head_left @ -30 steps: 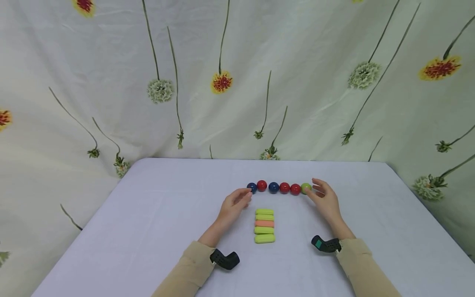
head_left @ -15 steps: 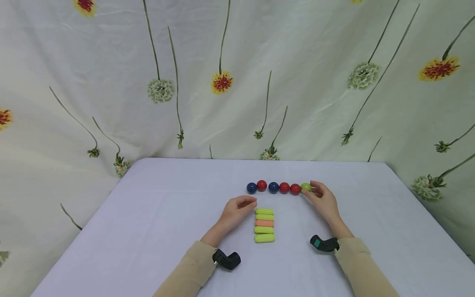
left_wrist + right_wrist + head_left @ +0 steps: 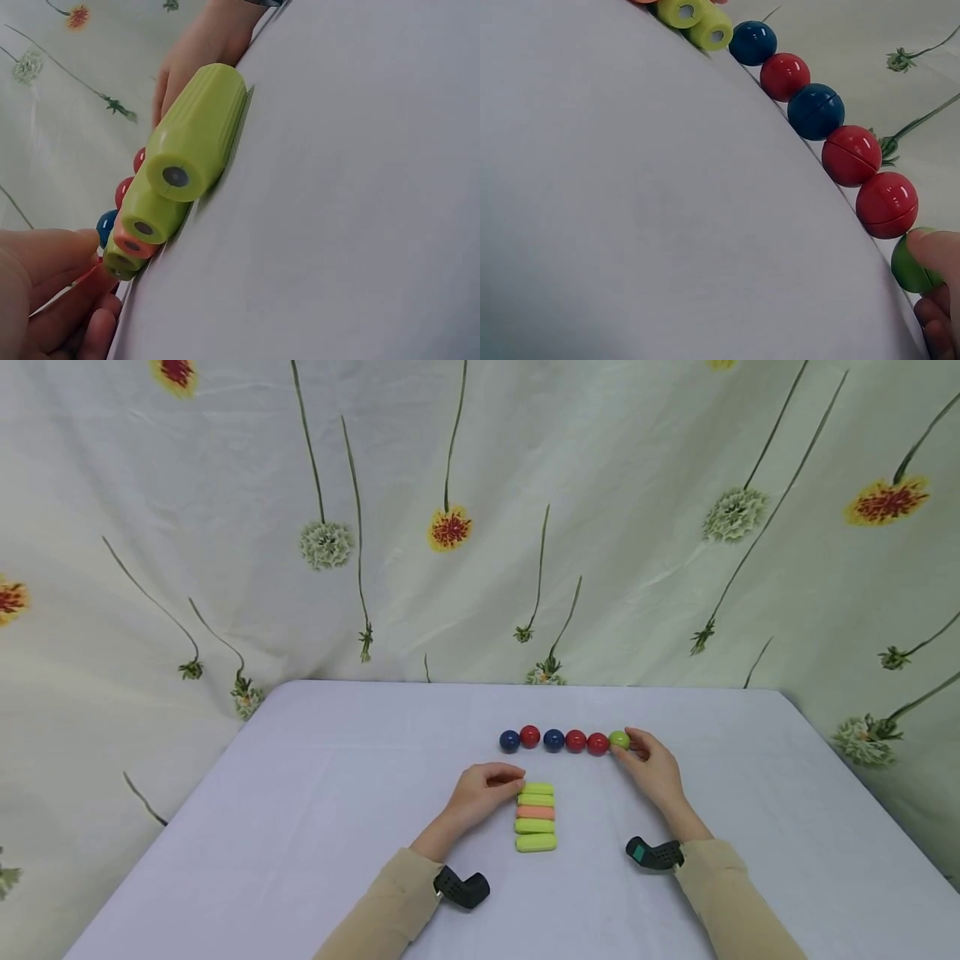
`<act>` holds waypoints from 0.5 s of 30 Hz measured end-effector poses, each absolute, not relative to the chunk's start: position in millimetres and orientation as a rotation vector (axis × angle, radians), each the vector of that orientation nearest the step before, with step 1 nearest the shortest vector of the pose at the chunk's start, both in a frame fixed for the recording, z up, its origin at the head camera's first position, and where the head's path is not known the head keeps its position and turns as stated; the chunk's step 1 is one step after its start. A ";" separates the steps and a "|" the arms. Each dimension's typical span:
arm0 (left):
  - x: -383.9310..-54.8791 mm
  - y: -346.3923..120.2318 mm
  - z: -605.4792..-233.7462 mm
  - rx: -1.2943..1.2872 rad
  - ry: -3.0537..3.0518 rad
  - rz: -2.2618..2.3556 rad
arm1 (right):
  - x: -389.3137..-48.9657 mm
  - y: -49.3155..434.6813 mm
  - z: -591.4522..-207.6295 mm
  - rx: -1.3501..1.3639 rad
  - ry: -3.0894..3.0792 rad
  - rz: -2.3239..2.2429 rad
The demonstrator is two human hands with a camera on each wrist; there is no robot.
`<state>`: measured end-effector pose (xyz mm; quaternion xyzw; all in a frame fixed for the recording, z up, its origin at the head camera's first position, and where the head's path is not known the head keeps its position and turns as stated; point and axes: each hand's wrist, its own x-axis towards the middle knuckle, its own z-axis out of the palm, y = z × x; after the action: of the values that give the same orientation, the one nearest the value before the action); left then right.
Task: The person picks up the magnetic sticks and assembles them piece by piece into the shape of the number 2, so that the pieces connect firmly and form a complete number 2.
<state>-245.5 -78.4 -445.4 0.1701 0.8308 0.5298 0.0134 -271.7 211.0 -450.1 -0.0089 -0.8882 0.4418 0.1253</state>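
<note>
My right hand (image 3: 656, 768) pinches the green ball (image 3: 904, 266) between thumb and fingers, at the right end of the ball row. My left hand (image 3: 483, 793) has thumb and fingertips at the left end of the far stick (image 3: 538, 789), a green one; I cannot tell whether the pinch is closed on it.

Right-hand side: a red ball (image 3: 887, 205) sits directly to the left of the green ball, appears to touch it, and obstructs that side. Continuing left: a second red ball (image 3: 852, 156), a blue ball (image 3: 816, 112), a third red ball (image 3: 785, 77) and a second blue ball (image 3: 753, 43).

Left-hand side: the sticks lie parallel in a column. On the near side of the far stick follow a second green stick (image 3: 536, 800), an orange stick (image 3: 535, 812) and two more green sticks (image 3: 536, 835). These block the near side.

All parts rest on the white table (image 3: 315, 843); a flowered cloth (image 3: 615, 460) hangs behind.
</note>
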 end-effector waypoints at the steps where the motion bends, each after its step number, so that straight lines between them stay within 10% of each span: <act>1: -244.6 -77.6 -444.9 0.527 2.597 1.641 | -271.7 210.8 -450.5 -0.023 -2.592 1.271; 15: -241.2 -71.5 -442.2 0.551 2.718 1.477 | -271.1 209.8 -449.4 0.002 -2.610 1.211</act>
<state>-241.2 -71.5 -442.2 0.1755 0.8649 0.4702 -0.0003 -271.1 209.8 -449.4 0.0006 -0.8992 0.4172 0.1318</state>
